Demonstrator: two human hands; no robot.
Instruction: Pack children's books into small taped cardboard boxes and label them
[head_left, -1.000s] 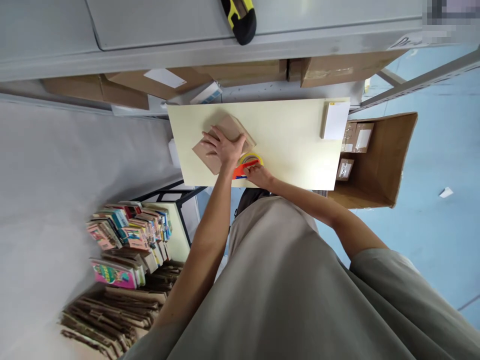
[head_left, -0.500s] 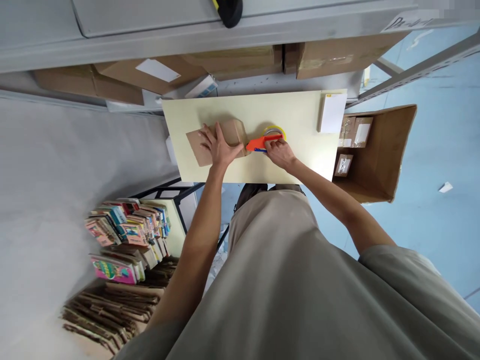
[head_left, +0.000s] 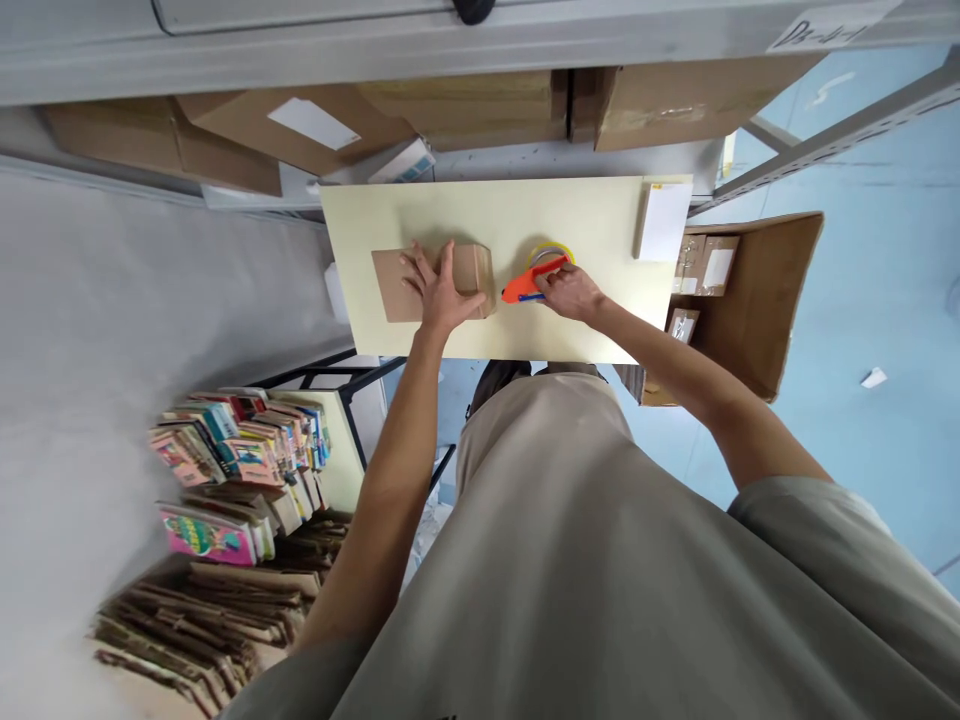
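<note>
Cardboard box (head_left: pixel 469 262) sits left of centre on the cream counter (head_left: pixel 615 215), one flat flap reaching left. Left hand (head_left: pixel 441 300) lies over it, grip wide open: fingers spread across the top and flap, thumb out along the lower right part, not wrapped around. Right hand (head_left: pixel 571 293) has its grip closed on the orange tape dispenser (head_left: pixel 519 288), centre of frame, nose pointing left, just beside the box's right end; can't tell if any tape joins them. Yellow-rimmed tape roll (head_left: pixel 556 247) is on the dispenser.

Containers: large open carton (head_left: pixel 776 290), right of frame, holds small taped boxes (head_left: pixel 718 262), some with white labels, bunched in its left part. Closed brown cartons (head_left: pixel 480 105) line the shelf (head_left: pixel 420 62) across the top, one with a blank-looking white label. White flat box (head_left: pixel 666 222) at the counter's upper right corner, contents can't be seen. Books (head_left: pixel 255 440) stacked lower left.
</note>
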